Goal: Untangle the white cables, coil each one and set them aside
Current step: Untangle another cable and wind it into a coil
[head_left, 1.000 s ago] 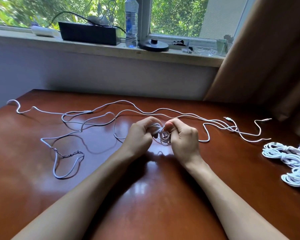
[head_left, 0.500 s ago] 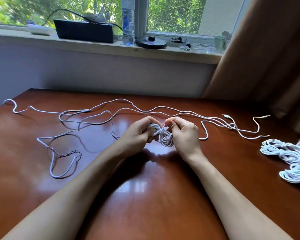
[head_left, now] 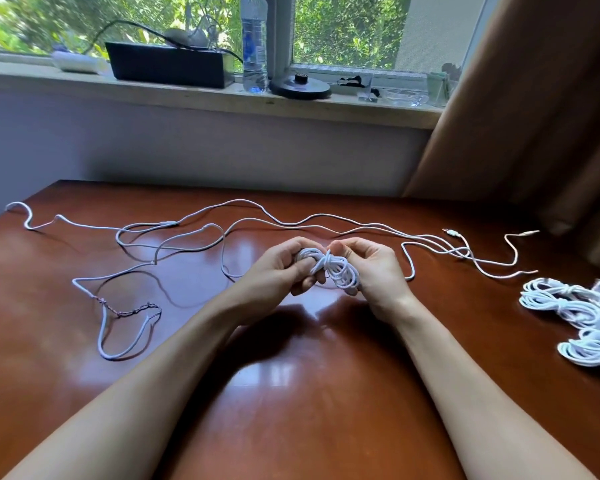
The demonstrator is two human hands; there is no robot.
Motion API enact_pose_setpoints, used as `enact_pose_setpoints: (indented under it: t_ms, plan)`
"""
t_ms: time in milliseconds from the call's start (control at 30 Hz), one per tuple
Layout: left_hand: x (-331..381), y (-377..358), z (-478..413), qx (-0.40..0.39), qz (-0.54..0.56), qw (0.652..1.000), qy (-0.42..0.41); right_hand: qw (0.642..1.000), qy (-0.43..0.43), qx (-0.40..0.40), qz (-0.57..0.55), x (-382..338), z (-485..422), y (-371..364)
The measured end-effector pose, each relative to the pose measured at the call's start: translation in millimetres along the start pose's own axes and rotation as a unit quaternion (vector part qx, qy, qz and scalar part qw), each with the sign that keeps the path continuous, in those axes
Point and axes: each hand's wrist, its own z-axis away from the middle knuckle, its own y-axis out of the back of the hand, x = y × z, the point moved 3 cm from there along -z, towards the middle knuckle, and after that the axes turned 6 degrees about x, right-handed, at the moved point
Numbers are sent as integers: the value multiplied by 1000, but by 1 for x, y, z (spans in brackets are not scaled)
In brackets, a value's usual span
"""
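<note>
Item under inspection: a small coil [head_left: 336, 270] of white cable, held just above the counter [head_left: 291, 393] between both hands.

Left hand [head_left: 278, 271]: fingers curled round the left end of the small coil, thumb on top. Right hand [head_left: 374, 268]: fingers bent and closed on the right end, with the loops lying against the palm. A cross-wrap of cable binds the small coil at its middle (whether it is knotted cannot be told).

Behind and to the left of the small coil, loose cables [head_left: 243, 220] lie strewn across the counter in long, overlapping curves. One strand runs from beside the right hand out to the right. Far left of the small coil and nearer the person, a narrow loop carries a short, darker twisted stretch [head_left: 125, 311]. To the right of the small coil and slightly behind it, two plug ends [head_left: 452, 232] rest on the counter, apart from each other.

Well to the right of the small coil, at the counter's edge, tied coils [head_left: 575, 313] lie in a heap, touching one another.

Far behind the small coil, a window sill [head_left: 187, 95] bears a black box [head_left: 167, 65] and an upright water bottle [head_left: 254, 46]. A brown curtain [head_left: 534, 98] hangs behind and to the right.
</note>
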Motion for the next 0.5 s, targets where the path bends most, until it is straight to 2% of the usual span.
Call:
enact_pose_setpoints:
  t_ms: [133, 333, 500]
  plan:
    - [-1, 0, -1, 24, 68, 997, 1, 998, -49, -24, -30, 2, 1, -5]
    - [-4, 0, -4, 47, 120, 992, 4, 995, -62, -76, -32, 2, 3, -7]
    - [-5, -2, -3, 66, 136, 988, 13, 992, -84, -64, -65, 3, 7, -10]
